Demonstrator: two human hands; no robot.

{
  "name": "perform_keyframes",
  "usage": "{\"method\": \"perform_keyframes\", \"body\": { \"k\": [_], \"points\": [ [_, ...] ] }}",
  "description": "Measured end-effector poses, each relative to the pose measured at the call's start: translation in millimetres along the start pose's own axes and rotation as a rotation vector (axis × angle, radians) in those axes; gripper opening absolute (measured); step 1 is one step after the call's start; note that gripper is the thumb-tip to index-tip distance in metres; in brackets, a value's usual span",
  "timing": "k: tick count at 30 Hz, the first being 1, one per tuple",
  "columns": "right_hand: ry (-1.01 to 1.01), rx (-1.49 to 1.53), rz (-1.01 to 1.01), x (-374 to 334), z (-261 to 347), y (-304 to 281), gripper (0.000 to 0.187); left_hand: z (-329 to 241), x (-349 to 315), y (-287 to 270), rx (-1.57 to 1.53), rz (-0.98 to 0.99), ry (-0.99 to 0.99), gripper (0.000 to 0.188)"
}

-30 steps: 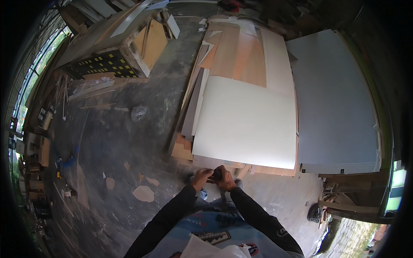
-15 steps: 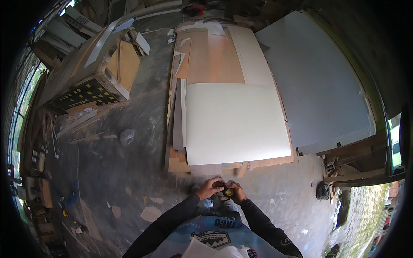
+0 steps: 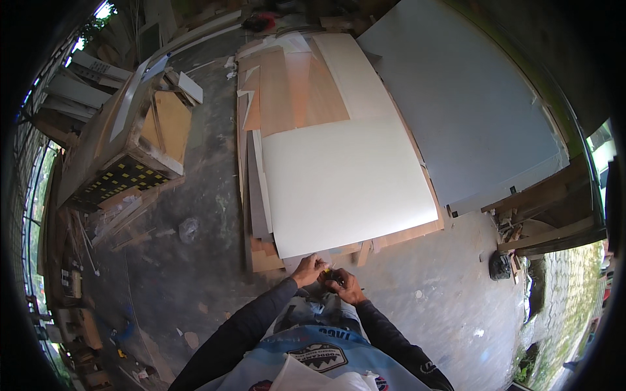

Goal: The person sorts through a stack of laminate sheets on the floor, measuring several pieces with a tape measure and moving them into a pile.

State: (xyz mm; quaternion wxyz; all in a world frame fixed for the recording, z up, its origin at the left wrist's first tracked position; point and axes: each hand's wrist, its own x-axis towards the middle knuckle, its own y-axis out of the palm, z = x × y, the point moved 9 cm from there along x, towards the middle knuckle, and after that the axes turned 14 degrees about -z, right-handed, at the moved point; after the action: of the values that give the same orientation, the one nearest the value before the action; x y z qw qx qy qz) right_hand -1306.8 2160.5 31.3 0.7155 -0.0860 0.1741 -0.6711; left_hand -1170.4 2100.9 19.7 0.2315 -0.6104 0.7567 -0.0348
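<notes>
My right hand (image 3: 346, 286) is wrapped around a small dark tape measure (image 3: 333, 281) in front of my waist. Just left of it, my left hand (image 3: 308, 269) is closed in a pinch at the tape measure's yellow end, though the fingers hide most of the contact. Both hands are just short of the near edge of a large white sheet (image 3: 352, 189). This sheet lies flat on a stack of brown and wood-toned boards (image 3: 280, 85).
To the right lies a large grey panel (image 3: 466, 111). A worn wooden cabinet-like box (image 3: 124, 137) stands at the left, with scrap strips beside it. Crumpled plastic (image 3: 188, 229) lies on the concrete floor (image 3: 202, 287). A black bag (image 3: 500, 266) sits at the right.
The round yellow face of the tape measure has turned out of sight, and a yellow bit now shows between the hands. My view has swung, so the boards appear tilted and farther left.
</notes>
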Motion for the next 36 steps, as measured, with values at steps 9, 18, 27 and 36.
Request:
{"method": "perform_keyframes", "body": {
  "k": [9, 18, 27, 36],
  "points": [
    [0.740, 0.154, 0.150, -159, -163, -37, 0.039, 46, 130, -141, -0.183, -0.505, -0.268, 0.024],
    [1.174, -0.006, 0.244, -424, -202, -90, 0.028, 71, 273, -320, -0.018, -0.735, -0.207, 0.032],
    [0.934, -0.129, -0.108, -217, -327, 44, 0.030, 271, 142, -148, 0.697, -0.288, -0.252, 0.056],
    [0.694, -0.326, -0.266, 144, -395, 157, 0.041, 342, -169, -36, 0.927, 0.243, -0.691, 0.080]
  ]
}}
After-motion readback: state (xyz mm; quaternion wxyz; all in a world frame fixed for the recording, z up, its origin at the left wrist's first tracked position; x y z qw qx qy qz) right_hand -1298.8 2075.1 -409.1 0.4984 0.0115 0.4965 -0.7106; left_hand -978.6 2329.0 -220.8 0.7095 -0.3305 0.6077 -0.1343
